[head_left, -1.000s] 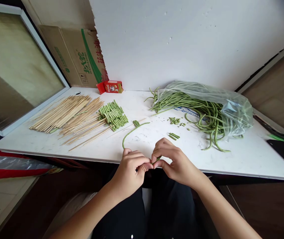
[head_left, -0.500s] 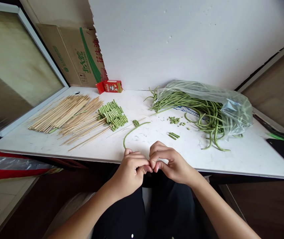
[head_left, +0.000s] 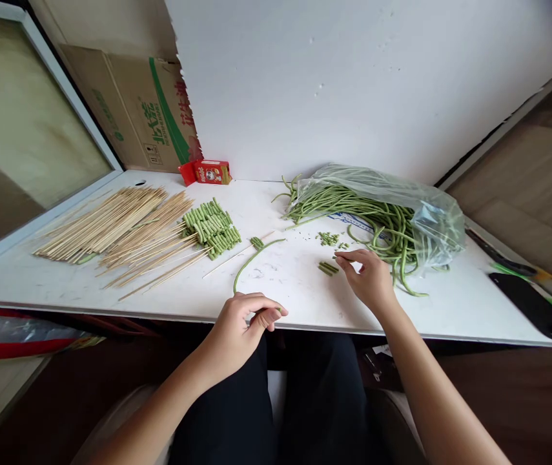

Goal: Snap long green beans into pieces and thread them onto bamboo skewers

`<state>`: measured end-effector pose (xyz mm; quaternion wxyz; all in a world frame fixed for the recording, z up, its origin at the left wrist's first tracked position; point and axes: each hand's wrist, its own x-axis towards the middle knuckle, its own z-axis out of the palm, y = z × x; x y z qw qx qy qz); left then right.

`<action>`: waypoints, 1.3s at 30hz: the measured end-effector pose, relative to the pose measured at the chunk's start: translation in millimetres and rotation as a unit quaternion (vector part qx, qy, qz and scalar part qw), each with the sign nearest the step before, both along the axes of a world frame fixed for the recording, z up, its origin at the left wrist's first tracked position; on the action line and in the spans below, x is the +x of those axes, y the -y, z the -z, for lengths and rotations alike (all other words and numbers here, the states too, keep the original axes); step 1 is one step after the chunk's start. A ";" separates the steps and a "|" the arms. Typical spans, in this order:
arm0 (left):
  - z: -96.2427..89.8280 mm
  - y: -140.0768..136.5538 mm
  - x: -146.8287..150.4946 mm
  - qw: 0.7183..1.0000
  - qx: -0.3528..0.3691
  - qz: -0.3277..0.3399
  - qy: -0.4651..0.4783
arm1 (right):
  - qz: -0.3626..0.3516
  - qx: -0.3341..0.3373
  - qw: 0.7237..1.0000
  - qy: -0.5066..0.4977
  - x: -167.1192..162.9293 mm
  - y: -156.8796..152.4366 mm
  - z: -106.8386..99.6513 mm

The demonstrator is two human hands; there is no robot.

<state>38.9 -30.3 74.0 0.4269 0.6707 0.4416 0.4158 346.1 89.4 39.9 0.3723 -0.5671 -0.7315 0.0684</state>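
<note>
My left hand (head_left: 244,323) is closed around a long green bean (head_left: 250,263) at the table's front edge. The bean curves away from it across the tabletop, and its near end barely shows at my fingertips. Further right, my right hand (head_left: 367,276) pinches a small bean piece (head_left: 336,257), mostly covered by the fingers. Just beside those fingertips lie several short bean lengths (head_left: 328,268), with a heap of tiny bean ends (head_left: 328,239) behind them. Close to the long bean's far end, a thin skewer (head_left: 227,256) carries a small row of bean pieces (head_left: 257,243).
Bean-loaded skewers (head_left: 212,226) are stacked left of centre, beside a pile of bare bamboo skewers (head_left: 106,223). A clear plastic bag (head_left: 438,226) of long beans (head_left: 377,210) lies at right. Behind stand a small red box (head_left: 212,172) and a cardboard carton (head_left: 130,110). A black phone-like slab (head_left: 532,303) sits far right.
My hands were together at the table's edge. The right one has moved away, forward and right, to the short bean lengths with a small piece. The left keeps the long bean.
</note>
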 end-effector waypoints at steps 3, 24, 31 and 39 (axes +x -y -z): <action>-0.1 1.0 1.0 1.000 0.002 0.003 -0.017 | 0.021 -0.044 0.999 -0.008 8.2 -5.8 10.6; 11.6 -3.1 -0.1 0.999 0.033 -0.013 -0.010 | -0.104 -0.108 0.980 -0.130 -33.6 26.2 -27.2; 11.2 -2.0 0.9 0.999 0.018 -0.046 0.022 | -0.351 -0.138 0.917 -0.128 -78.1 69.3 -50.4; 7.5 -4.6 -1.6 0.997 0.050 -0.047 -0.033 | -0.341 -0.063 0.931 -0.119 -75.6 69.4 -49.3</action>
